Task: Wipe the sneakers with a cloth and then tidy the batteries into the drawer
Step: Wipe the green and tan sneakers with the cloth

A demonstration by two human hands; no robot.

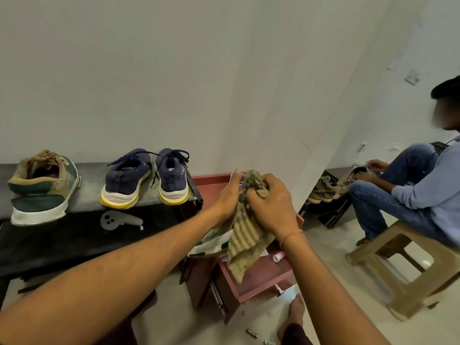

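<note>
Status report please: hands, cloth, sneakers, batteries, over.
Left hand and right hand both grip the cloth over the open drawer. Sneakers on the bench, untouched. Batteries on the floor, not in drawer.

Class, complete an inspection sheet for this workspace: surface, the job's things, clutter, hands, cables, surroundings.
Surface: dark two-level bench against the wall.
Job's things: navy sneakers on the bench's upper level; cloth held above the open drawer; battery on the floor.
Clutter: green-tan sneaker and grey controller on the bench; small tube in the drawer.
Grippers: left hand and right hand both grip the cloth.
Cables: nothing seen.
Surroundings: pale wall; second person seated on a plastic stool, handling a shoe.
</note>
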